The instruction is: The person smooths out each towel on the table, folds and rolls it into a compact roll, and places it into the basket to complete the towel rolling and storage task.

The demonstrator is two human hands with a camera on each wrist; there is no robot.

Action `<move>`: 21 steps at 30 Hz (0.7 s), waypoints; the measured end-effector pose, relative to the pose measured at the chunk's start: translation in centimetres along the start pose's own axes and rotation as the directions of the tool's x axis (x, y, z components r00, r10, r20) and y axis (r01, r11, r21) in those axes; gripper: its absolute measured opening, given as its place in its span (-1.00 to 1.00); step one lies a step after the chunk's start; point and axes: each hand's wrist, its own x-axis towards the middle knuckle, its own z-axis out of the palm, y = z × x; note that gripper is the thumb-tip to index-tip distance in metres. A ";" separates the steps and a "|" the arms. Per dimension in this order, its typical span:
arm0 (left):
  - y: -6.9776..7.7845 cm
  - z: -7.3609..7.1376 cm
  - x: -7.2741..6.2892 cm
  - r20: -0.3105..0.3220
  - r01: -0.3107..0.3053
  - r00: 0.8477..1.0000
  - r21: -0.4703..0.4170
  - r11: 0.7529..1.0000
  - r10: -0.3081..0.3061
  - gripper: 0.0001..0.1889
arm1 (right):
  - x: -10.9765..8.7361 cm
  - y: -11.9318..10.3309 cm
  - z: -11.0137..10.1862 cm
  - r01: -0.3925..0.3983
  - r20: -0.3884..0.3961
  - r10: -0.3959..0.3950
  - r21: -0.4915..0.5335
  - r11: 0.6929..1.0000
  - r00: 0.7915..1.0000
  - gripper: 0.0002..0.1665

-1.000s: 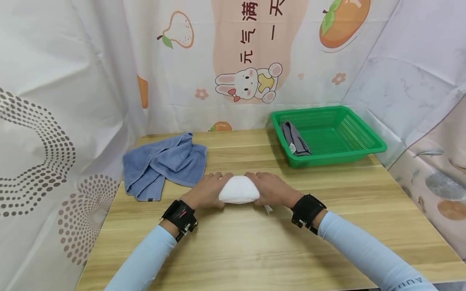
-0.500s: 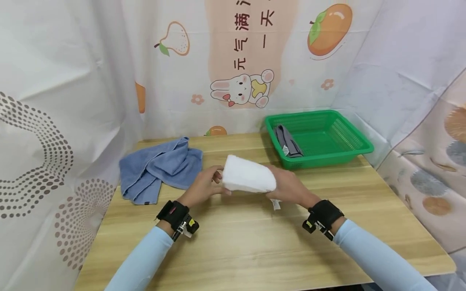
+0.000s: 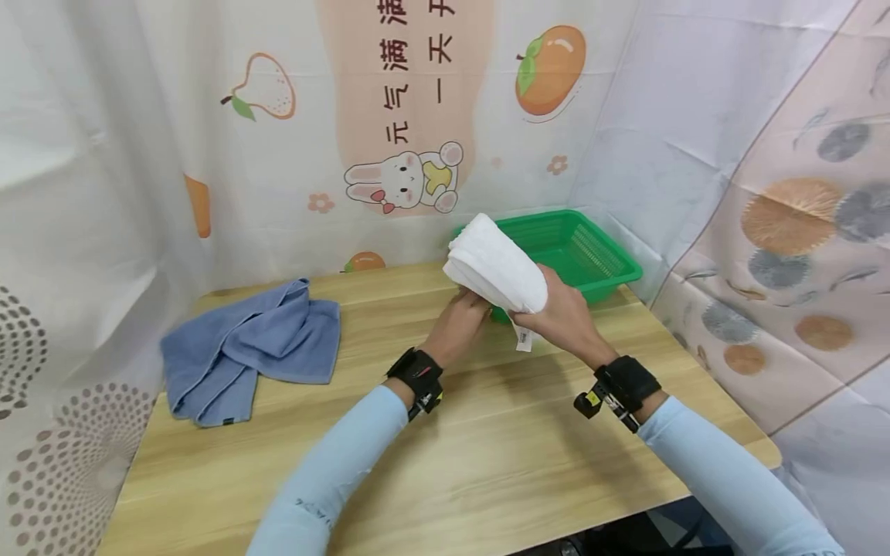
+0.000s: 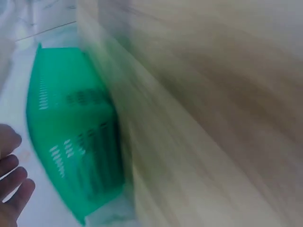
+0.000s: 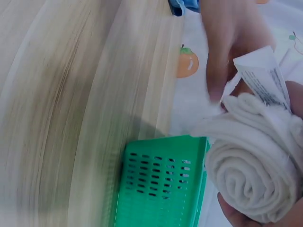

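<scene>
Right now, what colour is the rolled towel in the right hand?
The towel is plain white; the head view shows it best.

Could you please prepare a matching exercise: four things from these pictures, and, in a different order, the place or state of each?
1. white towel
2. blue towel
3. green basket
4. right hand

A. has rows of holes in its walls
B. grips something white
C. rolled up, held in the air
D. lies rumpled on the table

Pairs: 1-C, 2-D, 3-A, 4-B
</scene>
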 end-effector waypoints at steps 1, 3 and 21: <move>-0.1 0.4 0.1 0.013 0.019 1.000 0.024 1.000 -0.019 -0.71 | 0.1 -0.1 0.1 -0.004 0.002 0.004 0.000 1.000 1.000 0.04; -0.2 0.8 0.2 0.032 0.061 0.998 0.032 0.998 -0.062 -0.74 | 0.1 -0.3 0.4 0.000 0.010 0.000 -0.002 1.000 1.000 0.03; 0.0 1.7 2.0 -0.016 0.085 0.996 -0.055 0.995 -0.086 -0.84 | 0.8 0.9 -0.4 -0.003 0.049 0.003 -0.011 1.000 0.999 0.07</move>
